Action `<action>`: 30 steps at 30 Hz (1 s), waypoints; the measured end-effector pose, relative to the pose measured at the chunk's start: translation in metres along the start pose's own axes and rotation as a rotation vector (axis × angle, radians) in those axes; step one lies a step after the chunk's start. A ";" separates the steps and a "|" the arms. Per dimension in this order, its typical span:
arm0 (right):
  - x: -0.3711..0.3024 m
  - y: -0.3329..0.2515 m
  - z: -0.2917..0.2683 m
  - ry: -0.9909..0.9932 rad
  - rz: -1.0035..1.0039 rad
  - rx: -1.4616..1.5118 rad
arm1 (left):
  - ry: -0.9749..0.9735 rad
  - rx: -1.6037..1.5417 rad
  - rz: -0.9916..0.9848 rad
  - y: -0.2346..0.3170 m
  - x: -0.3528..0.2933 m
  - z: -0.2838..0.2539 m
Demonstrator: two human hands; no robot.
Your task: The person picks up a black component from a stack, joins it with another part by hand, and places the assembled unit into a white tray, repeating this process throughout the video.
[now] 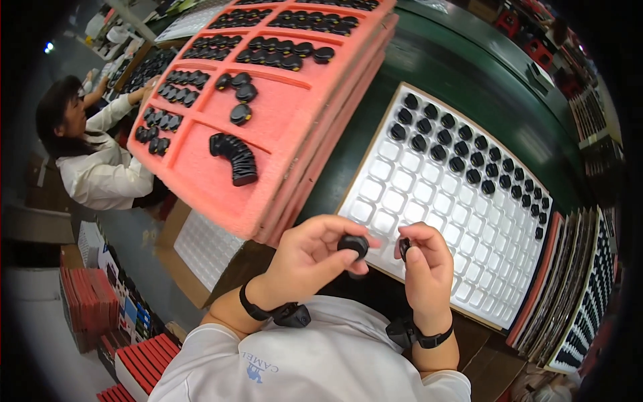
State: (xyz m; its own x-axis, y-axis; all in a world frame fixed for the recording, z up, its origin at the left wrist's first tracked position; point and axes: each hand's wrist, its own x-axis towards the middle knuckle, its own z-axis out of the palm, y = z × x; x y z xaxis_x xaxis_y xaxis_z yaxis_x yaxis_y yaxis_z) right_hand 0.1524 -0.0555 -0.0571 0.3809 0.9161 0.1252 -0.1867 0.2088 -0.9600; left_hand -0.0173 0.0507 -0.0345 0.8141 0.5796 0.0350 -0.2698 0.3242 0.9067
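My left hand [311, 258] is closed, its thumb and fingers pinching a round black part [353, 246]. Beside it, my right hand [426, 264] grips a smaller, thin black piece [404, 248] between thumb and fingertips. The two pieces are apart, held above the near edge of a white plastic tray [385, 208]. Black parts [457, 164] fill several rows of square cells on that tray's far side. To the left is a pink foam tray [201, 184] divided into compartments; a curved stack of black discs [234, 157] and some loose round parts [244, 92] lie in its nearer compartments.
The pink tray tops a stack of foam trays on a green table [429, 50]. Upright trays [569, 288] stand in a row at right. Another person [87, 147] works at far left. A cardboard box [181, 251] with white trays sits below the foam stack.
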 end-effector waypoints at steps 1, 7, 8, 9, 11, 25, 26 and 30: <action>-0.002 0.001 0.000 0.037 0.054 0.044 | 0.002 -0.016 -0.033 -0.002 0.003 0.001; -0.008 0.010 -0.006 0.053 0.231 0.365 | 0.001 0.019 -0.155 -0.012 0.012 0.007; -0.008 0.010 -0.006 0.061 0.232 0.366 | -0.003 0.017 -0.161 -0.015 0.013 0.009; -0.008 0.010 -0.006 0.053 0.242 0.424 | 0.031 0.041 -0.080 -0.020 0.013 0.012; -0.007 0.011 -0.006 0.034 0.262 0.541 | 0.102 0.089 0.082 -0.029 0.013 0.014; -0.009 0.017 0.003 -0.008 -0.148 -0.064 | -0.057 0.553 0.304 -0.028 0.014 0.012; -0.010 0.017 0.004 0.009 -0.130 -0.026 | -0.058 0.571 0.309 -0.029 0.013 0.012; -0.009 0.018 0.012 0.008 -0.073 0.013 | -0.095 0.590 0.292 -0.026 0.014 0.011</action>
State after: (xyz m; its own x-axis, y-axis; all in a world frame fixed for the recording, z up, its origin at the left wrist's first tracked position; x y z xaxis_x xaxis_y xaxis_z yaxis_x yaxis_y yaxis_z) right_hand 0.1348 -0.0559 -0.0728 0.4014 0.8955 0.1923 -0.1698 0.2790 -0.9452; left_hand 0.0065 0.0421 -0.0529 0.7993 0.5044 0.3266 -0.1815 -0.3155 0.9314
